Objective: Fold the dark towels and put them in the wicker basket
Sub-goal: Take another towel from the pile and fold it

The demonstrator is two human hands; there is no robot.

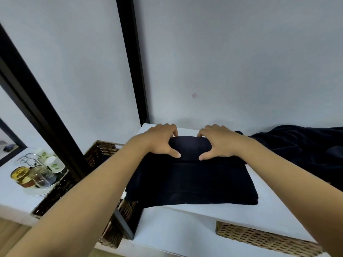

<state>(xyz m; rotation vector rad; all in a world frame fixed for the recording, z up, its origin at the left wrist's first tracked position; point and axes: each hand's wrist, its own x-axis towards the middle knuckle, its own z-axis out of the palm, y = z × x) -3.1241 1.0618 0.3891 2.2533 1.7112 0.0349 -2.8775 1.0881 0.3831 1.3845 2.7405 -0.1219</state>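
**Both hands gripping the far fold of a dark towel**

While both forearms are reaching forward across the white shelf top (204, 210), the left hand (161, 141) and the right hand (217, 142) are lying side by side on the far end of a folded dark towel (191, 182). Each hand is curling its fingers over the far edge of a raised fold and pressing its thumb into the near side of that fold, so both are gripping the cloth, with a short stretch of fold showing between them. The towel is lying as a thick rectangle in the middle of the shelf top, its left side hanging slightly past the left edge and its near edge lying parallel to the front edge.

Toward the far right corner a second dark towel (300, 151) is sitting in a loose unfolded heap, reaching past the right side of the view and just beside the right forearm. Below the left edge of the shelf top a dark wicker basket (96, 153) is standing, partly hidden by the left forearm and a black post (133, 62). Further left, on a lower white surface (11, 193), a tray of jars and small bottles (37, 173) is resting just beside the basket. Under the front right edge a lighter woven basket (263, 240) is showing its rim
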